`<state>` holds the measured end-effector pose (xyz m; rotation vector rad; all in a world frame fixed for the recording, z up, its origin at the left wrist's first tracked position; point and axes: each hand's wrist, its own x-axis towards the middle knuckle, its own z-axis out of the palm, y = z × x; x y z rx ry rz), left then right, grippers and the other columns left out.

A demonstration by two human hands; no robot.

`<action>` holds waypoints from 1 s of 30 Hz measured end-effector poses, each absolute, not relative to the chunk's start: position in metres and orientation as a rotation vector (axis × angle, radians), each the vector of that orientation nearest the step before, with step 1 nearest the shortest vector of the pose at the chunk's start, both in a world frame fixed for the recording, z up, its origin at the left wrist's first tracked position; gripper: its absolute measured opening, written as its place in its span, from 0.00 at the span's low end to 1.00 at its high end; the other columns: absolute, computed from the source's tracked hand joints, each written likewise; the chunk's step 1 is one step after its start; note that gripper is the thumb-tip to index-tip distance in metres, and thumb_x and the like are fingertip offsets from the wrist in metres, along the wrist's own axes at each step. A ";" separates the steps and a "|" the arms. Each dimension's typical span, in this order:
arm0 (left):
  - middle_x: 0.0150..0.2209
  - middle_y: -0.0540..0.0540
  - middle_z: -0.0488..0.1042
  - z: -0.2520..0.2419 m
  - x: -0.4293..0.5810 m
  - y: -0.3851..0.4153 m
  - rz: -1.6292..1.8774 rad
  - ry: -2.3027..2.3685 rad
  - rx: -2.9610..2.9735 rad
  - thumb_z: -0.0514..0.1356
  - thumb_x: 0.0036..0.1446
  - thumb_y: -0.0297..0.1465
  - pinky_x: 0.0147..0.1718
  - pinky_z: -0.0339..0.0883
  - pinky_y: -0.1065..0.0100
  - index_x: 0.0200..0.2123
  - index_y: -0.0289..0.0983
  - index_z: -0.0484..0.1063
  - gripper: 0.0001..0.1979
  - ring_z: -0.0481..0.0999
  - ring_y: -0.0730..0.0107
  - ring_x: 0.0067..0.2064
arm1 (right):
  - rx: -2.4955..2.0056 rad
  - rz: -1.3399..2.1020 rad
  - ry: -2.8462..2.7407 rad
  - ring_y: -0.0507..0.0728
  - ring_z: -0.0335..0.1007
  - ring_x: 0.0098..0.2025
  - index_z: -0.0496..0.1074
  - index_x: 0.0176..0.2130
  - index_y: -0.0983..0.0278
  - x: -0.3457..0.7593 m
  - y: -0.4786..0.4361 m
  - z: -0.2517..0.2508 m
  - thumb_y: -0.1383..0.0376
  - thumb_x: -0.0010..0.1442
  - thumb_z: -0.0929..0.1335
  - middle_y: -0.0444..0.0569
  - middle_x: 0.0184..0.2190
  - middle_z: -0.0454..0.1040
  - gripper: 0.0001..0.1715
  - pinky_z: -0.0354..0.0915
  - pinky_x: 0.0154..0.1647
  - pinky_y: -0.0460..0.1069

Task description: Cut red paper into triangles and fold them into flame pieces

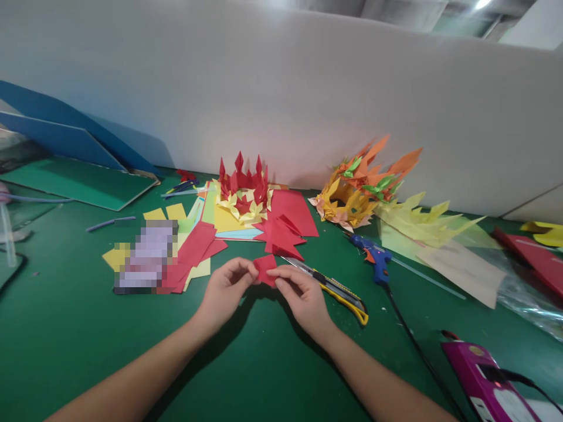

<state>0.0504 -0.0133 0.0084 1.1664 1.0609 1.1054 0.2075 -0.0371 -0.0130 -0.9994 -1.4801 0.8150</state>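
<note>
Between my two hands is a small piece of red paper [265,268], held up over the green table. My left hand [229,288] pinches its left edge. On the right side, the thumb and fingers of my right hand [303,296] grip the same piece. Just beyond it lie pointed red paper shapes [284,237]. A yellow utility knife [347,296] rests beside my right hand, its blade end toward the paper. Red paper strips [193,255] lie to the left, near a pixelated phone-like object [147,255].
Behind stand a red and yellow paper crown [244,193] and an orange paper crown [352,193]. A blue glue gun [373,258] lies at right, its cord running toward a purple power strip [488,375]. Blue and green boards [83,176] lean at the back left. A white partition [264,82] closes the back.
</note>
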 end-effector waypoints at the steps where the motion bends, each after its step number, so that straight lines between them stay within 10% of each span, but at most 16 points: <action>1: 0.25 0.52 0.73 0.009 0.049 -0.013 1.086 1.080 1.185 0.65 0.43 0.35 0.33 0.68 0.70 0.25 0.36 0.71 0.09 0.73 0.74 0.28 | -0.992 0.798 -1.512 0.53 0.72 0.34 0.76 0.37 0.60 0.208 -0.037 -0.013 0.69 0.58 0.63 0.47 0.33 0.76 0.12 0.68 0.36 0.47; 30: 0.38 0.43 0.79 0.014 0.049 -0.014 0.904 1.158 1.169 0.66 0.40 0.37 0.40 0.68 0.65 0.33 0.36 0.77 0.15 0.76 0.65 0.38 | -1.063 0.771 -1.633 0.54 0.70 0.34 0.74 0.31 0.61 0.206 -0.038 -0.011 0.67 0.55 0.67 0.47 0.30 0.74 0.04 0.66 0.35 0.49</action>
